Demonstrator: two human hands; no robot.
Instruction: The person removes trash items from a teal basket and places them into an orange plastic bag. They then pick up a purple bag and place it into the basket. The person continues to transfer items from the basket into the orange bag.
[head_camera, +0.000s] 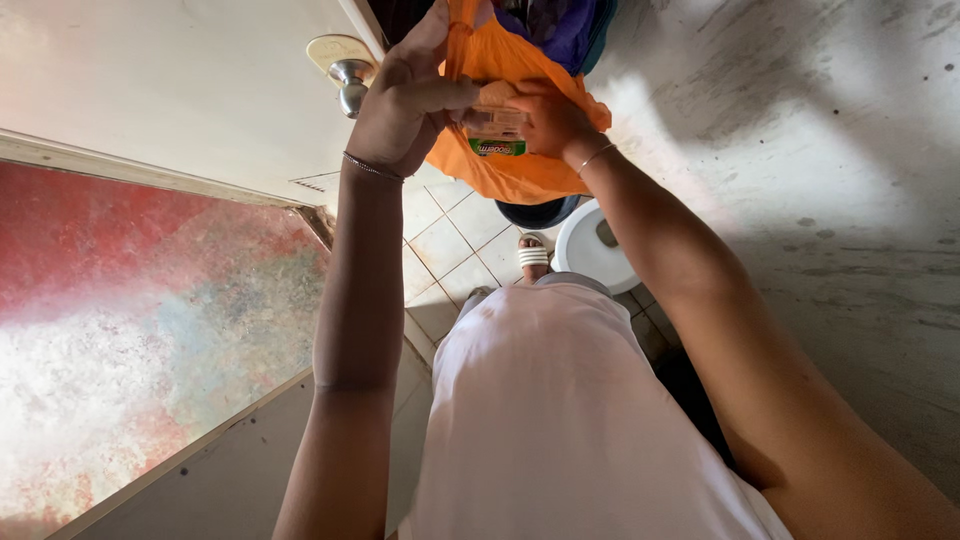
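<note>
- left hand (400, 105) raised at head height, fingers curled closed round the gathered edge of an orange plastic bag (510, 160) – thumb pressed across the front of the bunched plastic
- right hand (545, 118) just beside it, fingers closed on the same bag, pinching it together with a small packet (497, 125) that has a green-and-white label; packet sits between the two hands, touching both
- orange plastic bag hangs up in front of the person, belly sagging below the hands, top running out of the upper edge of view
- thin bracelet (372, 167) on the left wrist, another thin bracelet (594, 156) on the right wrist
- purple and blue fabric (560, 25) above and behind the bag, touching its top – cannot tell what it is
- round metal door knob (350, 80) on a cream door (180, 90), just left of the left hand, apart from it
- below the bag a dark round container (540, 212), partly hidden, and beside it a white bucket (590, 250) on the tiled floor (450, 250)
- one foot in a white sandal (532, 254) on the tiles, next to the bucket
- person wears a pale top (560, 420)
- rough grey wall (820, 150) on the right, red mottled floor (130, 330) past the door frame on the left
</note>
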